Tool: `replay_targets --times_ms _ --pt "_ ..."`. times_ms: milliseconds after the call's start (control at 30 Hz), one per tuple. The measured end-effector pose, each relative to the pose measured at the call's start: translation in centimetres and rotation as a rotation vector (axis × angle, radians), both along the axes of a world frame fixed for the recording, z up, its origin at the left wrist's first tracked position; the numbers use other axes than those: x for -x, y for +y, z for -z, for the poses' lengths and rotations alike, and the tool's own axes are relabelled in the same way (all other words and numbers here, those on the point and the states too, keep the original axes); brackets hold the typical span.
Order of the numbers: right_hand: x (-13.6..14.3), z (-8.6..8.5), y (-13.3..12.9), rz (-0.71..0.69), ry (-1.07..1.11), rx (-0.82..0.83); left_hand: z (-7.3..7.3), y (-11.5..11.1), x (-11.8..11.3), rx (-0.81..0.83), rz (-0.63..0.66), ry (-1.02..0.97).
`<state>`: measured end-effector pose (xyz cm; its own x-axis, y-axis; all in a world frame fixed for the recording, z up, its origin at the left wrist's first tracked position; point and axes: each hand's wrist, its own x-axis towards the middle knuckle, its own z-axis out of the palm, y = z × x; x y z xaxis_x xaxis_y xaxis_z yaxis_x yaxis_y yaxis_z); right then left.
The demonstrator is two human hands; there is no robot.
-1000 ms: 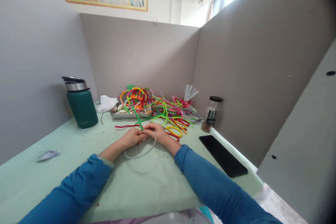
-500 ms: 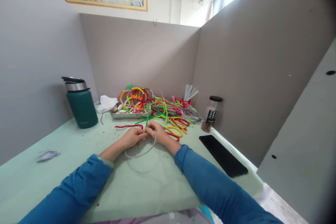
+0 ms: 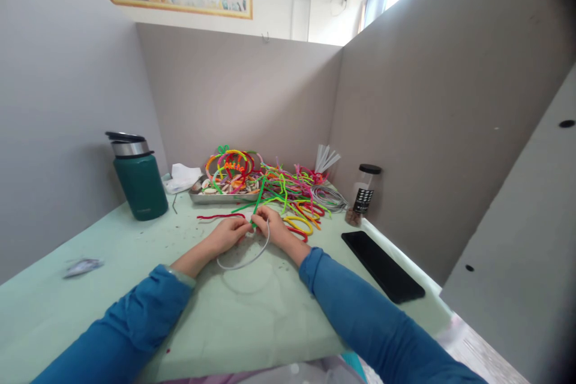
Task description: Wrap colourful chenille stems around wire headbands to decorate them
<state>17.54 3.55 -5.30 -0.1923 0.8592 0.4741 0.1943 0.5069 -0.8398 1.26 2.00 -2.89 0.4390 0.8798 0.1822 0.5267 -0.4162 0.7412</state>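
Note:
My left hand (image 3: 229, 234) and my right hand (image 3: 269, 225) meet close together over the middle of the table, fingers pinched. Between their fingertips is a green pipe cleaner (image 3: 260, 195), its free end slanting up and away. A thin grey-white hoop (image 3: 243, 266) hangs in a curve below the hands, and its ends vanish among the fingers. The exact contact of pipe cleaner and hoop is hidden by the fingertips. A red pipe cleaner (image 3: 220, 216) lies on the table just beyond my left hand.
A metal tray (image 3: 225, 198) with colourful hoops stands at the back, beside a heap of pipe cleaners (image 3: 292, 183) and coiled grey wire (image 3: 328, 198). A green bottle (image 3: 141, 183) is left; a jar (image 3: 362, 198) and black phone (image 3: 382, 267) are right. Grey partitions (image 3: 243, 84) enclose the table.
The green pipe cleaner's free end has tilted to the right. My right hand has shifted slightly, and the hoop has moved a little with it. My left hand stays nearly in place.

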Motion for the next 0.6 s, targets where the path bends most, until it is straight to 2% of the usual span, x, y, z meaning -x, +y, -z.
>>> replay_targets --times_ms 300,600 --pt "-0.08 0.11 -0.10 -0.044 -0.009 0.005 -0.46 -0.34 0.04 0.046 -0.063 -0.034" --pt "-0.02 0.21 -0.03 -0.062 -0.014 -0.007 -0.01 0.46 0.25 -0.012 -0.122 -0.063"
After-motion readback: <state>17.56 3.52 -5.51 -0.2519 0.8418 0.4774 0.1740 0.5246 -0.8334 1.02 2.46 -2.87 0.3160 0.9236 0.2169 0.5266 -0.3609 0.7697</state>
